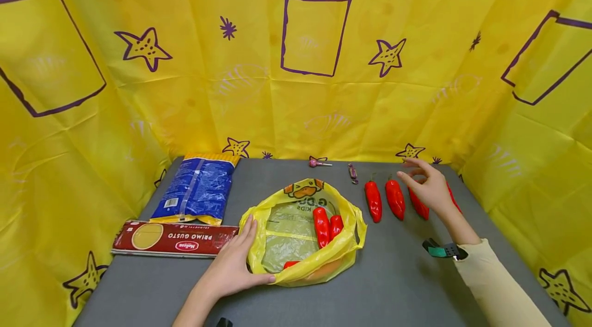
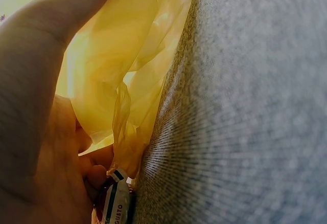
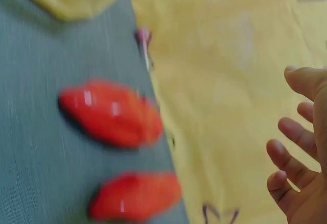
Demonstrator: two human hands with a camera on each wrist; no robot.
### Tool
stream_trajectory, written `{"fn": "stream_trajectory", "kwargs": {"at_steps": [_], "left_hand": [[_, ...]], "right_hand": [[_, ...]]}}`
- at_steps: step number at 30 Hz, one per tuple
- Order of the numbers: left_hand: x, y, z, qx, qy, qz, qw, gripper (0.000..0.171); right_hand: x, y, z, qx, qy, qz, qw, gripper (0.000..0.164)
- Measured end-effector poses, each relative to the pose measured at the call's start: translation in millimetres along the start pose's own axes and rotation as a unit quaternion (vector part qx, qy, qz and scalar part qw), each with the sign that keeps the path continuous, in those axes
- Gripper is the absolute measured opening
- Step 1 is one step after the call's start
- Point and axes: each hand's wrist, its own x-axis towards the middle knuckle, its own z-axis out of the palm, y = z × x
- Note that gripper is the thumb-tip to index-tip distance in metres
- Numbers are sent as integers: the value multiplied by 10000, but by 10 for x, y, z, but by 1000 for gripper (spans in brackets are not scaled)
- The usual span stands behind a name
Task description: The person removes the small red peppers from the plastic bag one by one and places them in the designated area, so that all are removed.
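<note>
A yellow plastic bag (image 1: 319, 268) stands with its mouth spread, and several red peppers (image 1: 321, 228) show inside. My left hand (image 1: 233, 265) rests against its left side, fingers along the rim and thumb stretched along the front edge. In the left wrist view, the bag's plastic (image 2: 112, 55) hangs between thumb and fingers. My right hand (image 1: 427, 185) is raised over the row of red peppers at the right, its fingers apart and holding nothing. Partly covered by that hand is one pepper (image 1: 418, 206); another pepper (image 1: 395, 199) lies just left of it.
A blue packet (image 1: 196, 188) lies at the back left, with a red spaghetti pack (image 1: 173, 238) before it, reaching under my left hand. A lollipop (image 1: 319, 163) and a small wrapped candy (image 1: 353, 173) lie near the back edge. Yellow curtains (image 1: 259, 111) surround the grey table.
</note>
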Motion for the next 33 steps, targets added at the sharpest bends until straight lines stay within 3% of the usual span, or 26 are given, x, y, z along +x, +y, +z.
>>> {"fn": "stream_trajectory", "kwargs": {"at_steps": [4,12,16,21,27,33], "left_hand": [[4,0,-3,-15,-29,-7,10000,145],[-3,-6,-7,-11,-15,27,10000,145],[-8,-3,-4,-18,-6,42,10000,144],[-7,-6,5,-16,15,69,10000,145],[-14,-6,2,-58,-14,73,10000,145],[-14,-35,19,-38,-13,30,10000,145]], "right_hand": [[10,-243,177,331,-132,-359,9987,46],[121,-590,594,804,-629,-583,9931,42],[189,-757,810,978,-860,-885,9875,41],[307,-1041,1033,1270,-1160,-1167,9782,42],[429,-1336,1271,1571,-1758,-1118,9654,38],[574,-1413,1606,1772,-2515,-1446,9405,31]]}}
